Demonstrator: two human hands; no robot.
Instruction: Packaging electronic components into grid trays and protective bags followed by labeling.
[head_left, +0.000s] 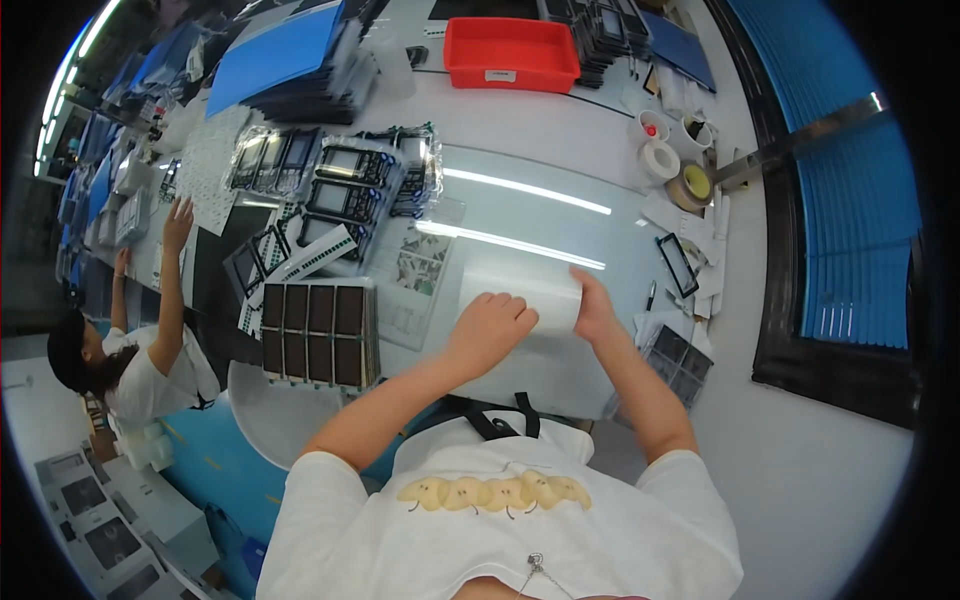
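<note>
A pale, smooth piece of white film (540, 290) lies over the glass tabletop (520, 220) in front of me; whether it is a roll or a loose sheet I cannot make out. My left hand (493, 328) is closed at its near side, fingers curled and bent down onto it. At its right end my right hand (594, 305) grips the edge, thumb side up, with the fingers partly hidden behind. Left of my hands rests a stack of panels with dark brown rectangles (318, 335). Beside that stack lies a clear sheet with small patterned pieces (418, 265).
Bagged black frames (350, 185) sit at the back left, below a stack topped with blue sheets (275, 60). A red bin (510, 55) stands at the back. Tape rolls (690, 185) and a loose black frame (677, 265) are at right. Another person (165, 345) works at left.
</note>
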